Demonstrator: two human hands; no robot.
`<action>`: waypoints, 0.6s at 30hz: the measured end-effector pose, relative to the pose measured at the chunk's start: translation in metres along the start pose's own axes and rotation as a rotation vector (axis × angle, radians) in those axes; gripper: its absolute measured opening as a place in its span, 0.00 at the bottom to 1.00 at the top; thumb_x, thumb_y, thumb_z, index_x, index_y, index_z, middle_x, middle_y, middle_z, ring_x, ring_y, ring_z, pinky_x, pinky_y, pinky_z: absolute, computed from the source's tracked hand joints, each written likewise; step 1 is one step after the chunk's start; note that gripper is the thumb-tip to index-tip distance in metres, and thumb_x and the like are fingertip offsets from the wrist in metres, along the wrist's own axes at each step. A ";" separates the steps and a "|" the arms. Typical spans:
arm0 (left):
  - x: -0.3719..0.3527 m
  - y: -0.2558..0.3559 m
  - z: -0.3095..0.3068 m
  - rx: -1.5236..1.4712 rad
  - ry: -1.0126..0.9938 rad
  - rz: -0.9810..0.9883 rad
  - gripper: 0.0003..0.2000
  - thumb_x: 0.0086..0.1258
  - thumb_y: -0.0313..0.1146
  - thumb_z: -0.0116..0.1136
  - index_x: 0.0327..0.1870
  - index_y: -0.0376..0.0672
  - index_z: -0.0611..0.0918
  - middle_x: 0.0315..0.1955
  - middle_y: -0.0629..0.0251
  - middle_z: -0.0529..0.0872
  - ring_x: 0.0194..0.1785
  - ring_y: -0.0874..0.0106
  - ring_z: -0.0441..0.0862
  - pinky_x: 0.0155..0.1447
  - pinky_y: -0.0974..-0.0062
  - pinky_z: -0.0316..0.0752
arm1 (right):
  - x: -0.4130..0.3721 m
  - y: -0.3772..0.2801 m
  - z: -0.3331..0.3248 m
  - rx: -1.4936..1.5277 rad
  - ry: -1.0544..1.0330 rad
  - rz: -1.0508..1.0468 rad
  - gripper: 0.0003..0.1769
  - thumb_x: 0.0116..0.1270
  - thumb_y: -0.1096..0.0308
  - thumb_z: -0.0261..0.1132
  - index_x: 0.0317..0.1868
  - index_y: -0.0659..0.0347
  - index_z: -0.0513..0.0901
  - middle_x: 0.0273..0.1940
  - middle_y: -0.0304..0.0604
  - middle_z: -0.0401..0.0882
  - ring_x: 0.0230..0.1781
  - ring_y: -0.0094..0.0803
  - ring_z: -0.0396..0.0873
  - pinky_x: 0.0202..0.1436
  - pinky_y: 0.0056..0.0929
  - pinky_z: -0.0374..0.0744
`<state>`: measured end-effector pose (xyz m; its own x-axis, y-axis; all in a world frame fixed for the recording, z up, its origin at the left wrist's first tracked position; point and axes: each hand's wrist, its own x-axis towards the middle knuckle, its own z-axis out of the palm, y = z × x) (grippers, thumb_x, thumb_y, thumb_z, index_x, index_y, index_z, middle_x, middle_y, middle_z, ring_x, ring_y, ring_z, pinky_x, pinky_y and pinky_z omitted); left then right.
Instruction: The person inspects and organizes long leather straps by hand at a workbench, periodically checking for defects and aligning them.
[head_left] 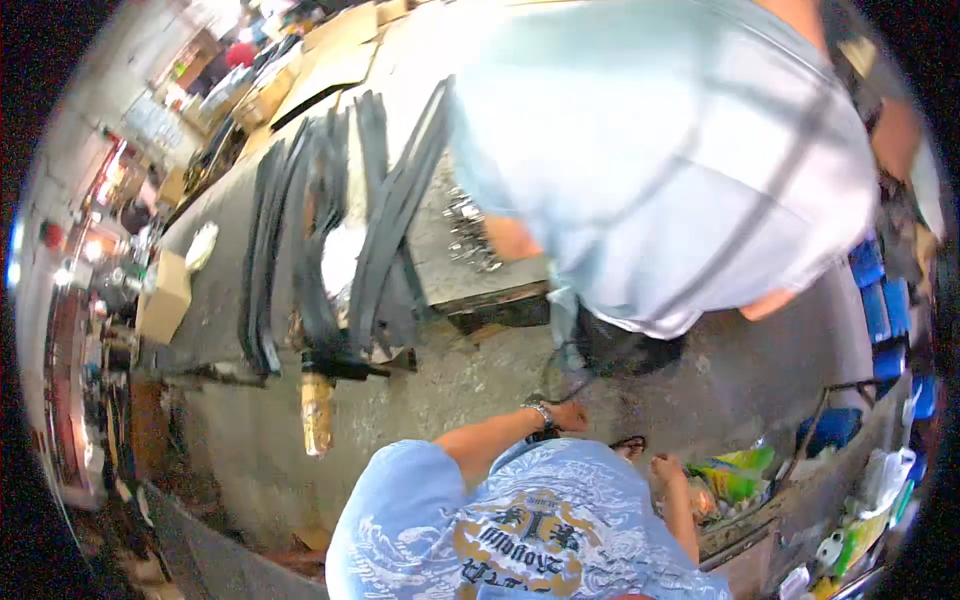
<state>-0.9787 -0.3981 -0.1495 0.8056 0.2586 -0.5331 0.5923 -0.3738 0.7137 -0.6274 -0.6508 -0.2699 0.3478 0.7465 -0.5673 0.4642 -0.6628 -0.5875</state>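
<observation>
My left hand, with a metal-banded watch at the wrist, is low in front of my body. Its fingers are too small and blurred to read, and I see nothing clearly held in it. On the other side of my body, my right hand hangs with its fingers curled in; no object shows in it. It is nearest a green and yellow plastic bag. Neither hand touches the workbench. Long black strips lie across that bench, some over its edge, beside small shiny metal pieces.
A person in a light shirt leans close in front, covering much of the bench. A tan wrapped handle sticks out past the bench edge. A cardboard box stands at its left end. Blue containers line the right side.
</observation>
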 end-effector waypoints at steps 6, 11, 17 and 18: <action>0.115 0.131 -0.001 -0.049 -0.229 0.183 0.27 0.73 0.58 0.51 0.47 0.39 0.85 0.41 0.59 0.89 0.45 0.69 0.83 0.51 0.67 0.76 | 0.013 -0.007 -0.087 0.050 0.125 0.021 0.23 0.62 0.53 0.66 0.50 0.62 0.85 0.45 0.52 0.87 0.45 0.49 0.85 0.50 0.40 0.80; 0.163 0.254 0.006 -0.080 -0.339 0.163 0.27 0.75 0.57 0.51 0.45 0.38 0.86 0.38 0.60 0.89 0.41 0.69 0.84 0.49 0.65 0.77 | -0.008 -0.007 -0.167 0.257 0.155 0.242 0.22 0.62 0.54 0.65 0.51 0.60 0.84 0.49 0.54 0.85 0.52 0.49 0.82 0.55 0.42 0.79; 0.249 0.330 0.027 0.159 -0.427 0.061 0.25 0.72 0.54 0.55 0.53 0.38 0.84 0.46 0.53 0.88 0.49 0.57 0.84 0.54 0.59 0.76 | -0.012 0.040 -0.225 0.308 0.328 0.211 0.21 0.61 0.57 0.65 0.51 0.62 0.84 0.48 0.54 0.85 0.50 0.45 0.83 0.53 0.41 0.79; 0.263 0.348 0.025 0.207 -0.406 0.071 0.25 0.71 0.53 0.55 0.53 0.38 0.84 0.45 0.52 0.88 0.49 0.56 0.84 0.53 0.59 0.76 | -0.009 0.053 -0.234 0.369 0.339 0.228 0.21 0.62 0.58 0.65 0.51 0.62 0.84 0.47 0.53 0.86 0.49 0.44 0.84 0.52 0.40 0.80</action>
<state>-0.5610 -0.4824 -0.0520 0.7484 -0.1283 -0.6507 0.4877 -0.5585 0.6710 -0.4150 -0.6793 -0.1606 0.6771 0.5183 -0.5223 0.0512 -0.7413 -0.6692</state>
